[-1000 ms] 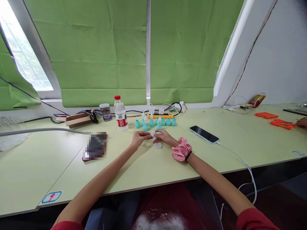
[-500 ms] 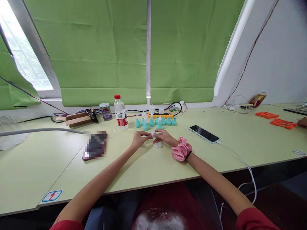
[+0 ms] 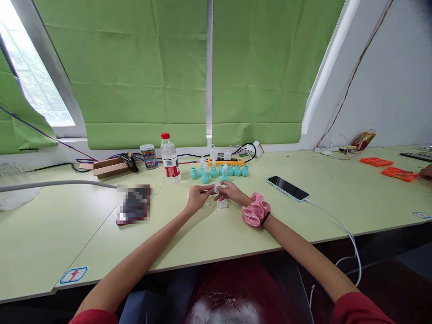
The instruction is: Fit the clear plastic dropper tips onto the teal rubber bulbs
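Clear part (image 3: pixel 217 188), small and whitish, sits between our two hands, above the table (image 3: pixel 189 243). Our left hand (image 3: pixel 198 197) pinches it from the left with thumb and forefinger; our right hand (image 3: pixel 231 192) closes its fingertips on the other side. Just below our right fingers lie clear bits (image 3: pixel 222 204). Beyond stand turquoise bulbs (image 3: pixel 205 178), some with pale nozzles. Farther left, a red-capped bottle (image 3: pixel 171 163) wears a red and white label and a can (image 3: pixel 149 157) a colourful one; we cannot read either. Near the table's front edge at left, a blue-outlined sticker (image 3: pixel 73 275) bears a red mark shaped like a 9. At far right, the writing on a second sticker (image 3: pixel 421 215) is too small for us to read.
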`<state>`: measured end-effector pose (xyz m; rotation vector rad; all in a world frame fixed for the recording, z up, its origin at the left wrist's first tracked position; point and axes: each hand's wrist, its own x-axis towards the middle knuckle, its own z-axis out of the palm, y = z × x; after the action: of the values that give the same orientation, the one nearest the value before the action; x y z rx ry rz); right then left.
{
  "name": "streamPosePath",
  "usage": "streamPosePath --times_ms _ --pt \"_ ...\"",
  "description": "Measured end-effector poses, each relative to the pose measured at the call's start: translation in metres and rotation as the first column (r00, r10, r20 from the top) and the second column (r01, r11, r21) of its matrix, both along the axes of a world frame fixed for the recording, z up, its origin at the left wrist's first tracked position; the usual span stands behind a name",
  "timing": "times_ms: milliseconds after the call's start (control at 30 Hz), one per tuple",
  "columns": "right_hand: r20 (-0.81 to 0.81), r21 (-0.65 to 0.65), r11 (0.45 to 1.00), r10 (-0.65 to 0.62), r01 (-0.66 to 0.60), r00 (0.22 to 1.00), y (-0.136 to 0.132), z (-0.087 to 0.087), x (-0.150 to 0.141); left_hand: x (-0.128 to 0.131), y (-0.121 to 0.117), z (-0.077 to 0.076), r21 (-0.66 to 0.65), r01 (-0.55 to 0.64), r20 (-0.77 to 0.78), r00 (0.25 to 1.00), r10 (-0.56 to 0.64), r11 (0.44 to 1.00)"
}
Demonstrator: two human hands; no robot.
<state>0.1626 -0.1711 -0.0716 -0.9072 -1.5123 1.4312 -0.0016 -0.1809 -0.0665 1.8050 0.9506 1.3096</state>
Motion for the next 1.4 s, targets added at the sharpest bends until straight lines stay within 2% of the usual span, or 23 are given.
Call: streamPosePath --times_ms 367,567,733,867,1000,1167,1267,1400 --pt "-0.013 0.008 1.000 -0.007 0.008 1.000 0.001 -0.001 0.001 0.004 -0.002 -0.007 0.126 -0.065 -0.066 0.995 0.074 0.990" --pt "-0.027 0.021 0.999 -0.024 0.024 0.999 0.001 -0.001 0.000 0.002 0.000 -0.011 0.188 -0.049 -0.119 0.990 0.073 0.981" --pt "-0.039 0.050 0.998 -0.036 0.038 0.999 -0.002 0.001 -0.002 0.002 -0.003 -0.013 0.187 -0.014 -0.101 0.994 0.034 0.982" --pt "-0.059 0.086 0.995 -0.052 0.057 0.997 -0.003 0.001 -0.003 0.003 -0.005 -0.008 0.125 0.023 -0.033 0.999 -0.019 0.992" --pt "-0.081 0.118 0.990 -0.066 0.076 0.995 -0.003 0.000 -0.004 0.001 0.000 -0.001 0.002 0.082 0.089 0.993 -0.082 0.997" --pt "-0.111 0.187 0.972 -0.120 0.139 0.987 -0.004 0.002 -0.007 -0.006 0.010 0.001 -0.161 0.117 0.273 0.960 -0.069 0.980" --pt "-0.121 0.236 0.953 -0.163 0.188 0.979 -0.005 0.004 -0.006 -0.008 0.012 0.002 -0.233 0.200 0.328 0.938 -0.116 0.952" --pt "-0.101 0.269 0.949 -0.142 0.165 0.985 -0.005 0.004 -0.004 -0.008 0.011 0.006 -0.330 0.358 0.340 0.908 -0.244 0.873"
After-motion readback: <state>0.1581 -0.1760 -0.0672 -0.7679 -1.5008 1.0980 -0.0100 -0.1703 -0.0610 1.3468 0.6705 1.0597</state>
